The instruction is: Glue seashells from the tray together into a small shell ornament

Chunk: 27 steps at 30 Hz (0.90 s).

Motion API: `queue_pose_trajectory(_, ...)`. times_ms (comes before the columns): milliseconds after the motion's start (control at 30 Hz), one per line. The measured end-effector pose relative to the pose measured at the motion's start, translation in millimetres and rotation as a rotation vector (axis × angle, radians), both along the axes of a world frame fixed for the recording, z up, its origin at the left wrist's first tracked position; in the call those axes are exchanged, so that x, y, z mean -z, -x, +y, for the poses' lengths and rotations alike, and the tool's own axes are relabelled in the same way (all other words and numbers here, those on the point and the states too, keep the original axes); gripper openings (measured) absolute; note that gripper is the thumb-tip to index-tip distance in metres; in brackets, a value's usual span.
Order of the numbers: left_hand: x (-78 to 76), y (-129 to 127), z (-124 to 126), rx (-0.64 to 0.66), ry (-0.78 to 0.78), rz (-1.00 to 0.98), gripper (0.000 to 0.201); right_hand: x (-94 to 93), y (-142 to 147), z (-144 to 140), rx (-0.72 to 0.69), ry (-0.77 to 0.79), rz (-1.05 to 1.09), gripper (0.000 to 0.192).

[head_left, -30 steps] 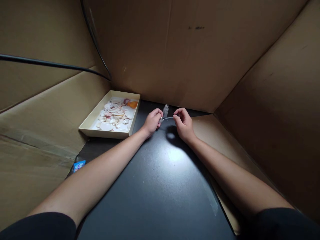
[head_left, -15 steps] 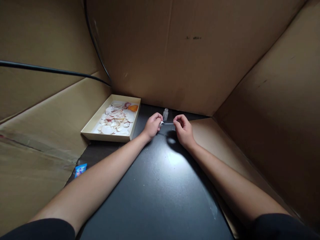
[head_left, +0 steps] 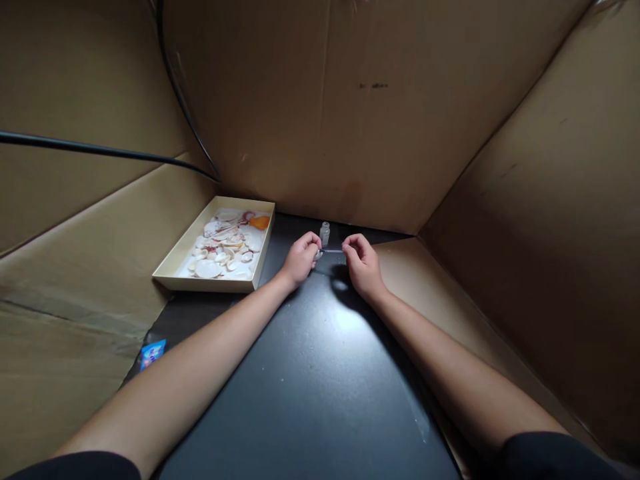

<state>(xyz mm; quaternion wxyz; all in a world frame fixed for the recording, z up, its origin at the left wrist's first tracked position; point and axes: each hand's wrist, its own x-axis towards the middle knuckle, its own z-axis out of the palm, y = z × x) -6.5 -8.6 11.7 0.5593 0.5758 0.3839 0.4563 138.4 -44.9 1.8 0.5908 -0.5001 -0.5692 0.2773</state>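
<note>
Head view: the left hand [head_left: 300,260], apart from the right hand [head_left: 364,267], pinches a white piece [head_left: 319,255]; the right grips a stick [head_left: 334,251] reaching to it, bottle [head_left: 325,234] just behind, tray [head_left: 213,285] of shells [head_left: 207,269] to the left

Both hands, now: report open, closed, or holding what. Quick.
Left hand: closed, holding a small pale object, too small to identify.
Right hand: closed, fingertips pinching one end of a thin rod.
</note>
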Motion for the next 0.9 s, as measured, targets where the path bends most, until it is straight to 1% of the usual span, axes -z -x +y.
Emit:
queue_pose_trajectory(133,0.7,-0.2,0.7,0.005,-0.002,-0.004,0.007,-1.4,0.3,-0.6,-0.014,0.010,0.001,0.012)
queue_pose_trajectory(333,1.2,-0.2,1.2,0.019,0.018,-0.024,0.006,-1.5,-0.3,0.7,0.012,-0.007,0.010,0.012)
queue_pose_trajectory(567,2.7,-0.4,1.6,0.027,0.018,-0.057,0.004,-2.3,-1.0,0.1,0.004,0.002,-0.003,0.012)
queue_pose_trajectory(900,3.7,-0.8,1.8,0.029,0.010,-0.038,0.006,-0.7,-3.5,-0.5,-0.006,0.025,-0.017,0.013)
